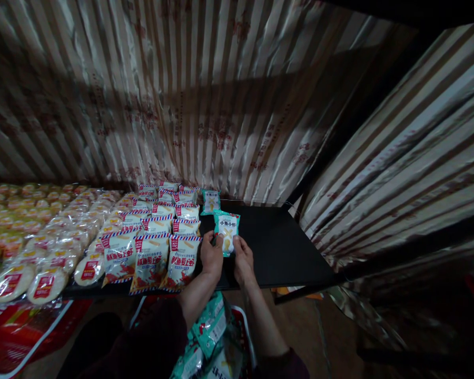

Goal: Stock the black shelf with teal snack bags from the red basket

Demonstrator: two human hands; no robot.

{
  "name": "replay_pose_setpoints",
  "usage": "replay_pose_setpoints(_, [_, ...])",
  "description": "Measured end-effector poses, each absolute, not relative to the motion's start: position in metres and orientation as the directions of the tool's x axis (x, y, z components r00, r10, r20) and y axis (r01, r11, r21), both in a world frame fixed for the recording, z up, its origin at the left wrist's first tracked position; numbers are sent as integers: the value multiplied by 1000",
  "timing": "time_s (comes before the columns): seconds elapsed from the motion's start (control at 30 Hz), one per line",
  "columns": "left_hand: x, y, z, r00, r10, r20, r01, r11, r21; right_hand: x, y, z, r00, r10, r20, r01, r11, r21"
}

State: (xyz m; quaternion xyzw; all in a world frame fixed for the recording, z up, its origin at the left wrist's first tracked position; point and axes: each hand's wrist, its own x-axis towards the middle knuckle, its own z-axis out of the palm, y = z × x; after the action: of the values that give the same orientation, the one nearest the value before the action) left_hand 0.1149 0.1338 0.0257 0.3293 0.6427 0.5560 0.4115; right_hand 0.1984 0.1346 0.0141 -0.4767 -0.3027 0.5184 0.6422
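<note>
Both my hands hold one small teal snack packet (227,230) over the black shelf (284,247). My left hand (212,256) grips its lower left edge, fingers closed. My right hand (242,259) pinches its lower right edge. A second teal packet (211,201) lies flat farther back on the shelf. Just left of my hands lie rows of white packets with red and blue trim (164,237).
Round wrapped cakes (43,237) fill the left of the shelf. Below my arms a basket holds more teal packets (205,337). A red and white box (19,331) sits lower left. Striped shiny curtains (221,105) hang behind and at right.
</note>
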Motion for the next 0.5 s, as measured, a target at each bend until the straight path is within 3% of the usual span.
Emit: replay_pose_setpoints(0.5, [118,154,46,-377,880,-288,164,369,915,199,183,-10,251,966,-67,-298,11,-955])
